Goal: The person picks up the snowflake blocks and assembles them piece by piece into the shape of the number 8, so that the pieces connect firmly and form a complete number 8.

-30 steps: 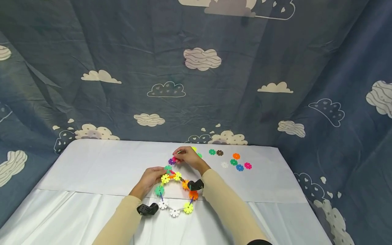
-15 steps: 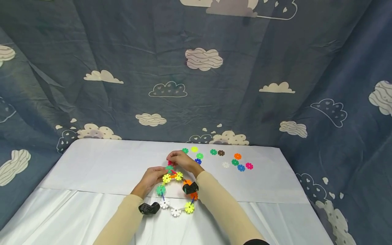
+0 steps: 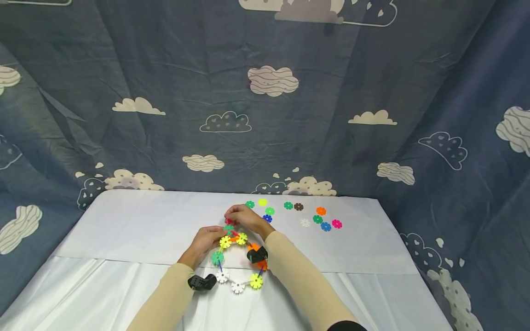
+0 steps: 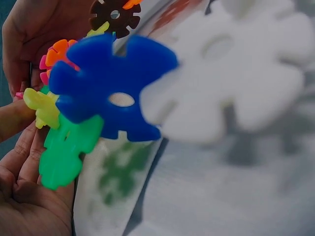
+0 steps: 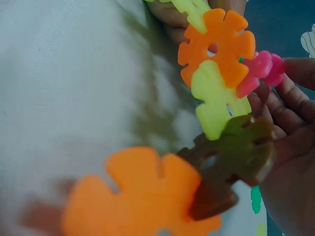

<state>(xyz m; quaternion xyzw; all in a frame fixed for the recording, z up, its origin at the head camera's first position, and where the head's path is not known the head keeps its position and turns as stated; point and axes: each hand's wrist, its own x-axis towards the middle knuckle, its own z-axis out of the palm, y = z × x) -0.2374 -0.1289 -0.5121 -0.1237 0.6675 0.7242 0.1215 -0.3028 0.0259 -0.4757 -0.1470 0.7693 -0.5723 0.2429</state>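
Note:
Slotted plastic snowflake discs in several colours are linked into a ring in front of the person; its white disc lies nearest. My left hand grips the ring's far left side by the green disc. My right hand pinches a pink disc right at that green disc, between thumb and fingers. Close to the right wrist camera are an orange disc and a brown disc of the ring. A blue disc fills the middle of the left wrist view. Fingers partly hide the joint being worked on.
Loose discs lie on the white-covered table beyond and right of the hands, among them a yellow disc, a brown disc, an orange disc and a pink disc. A cloud-patterned curtain hangs behind.
My right hand has come slightly left and nearer, bringing the pink disc to the green one. A purple disc seen by its fingers no longer shows. My left hand stays in place.

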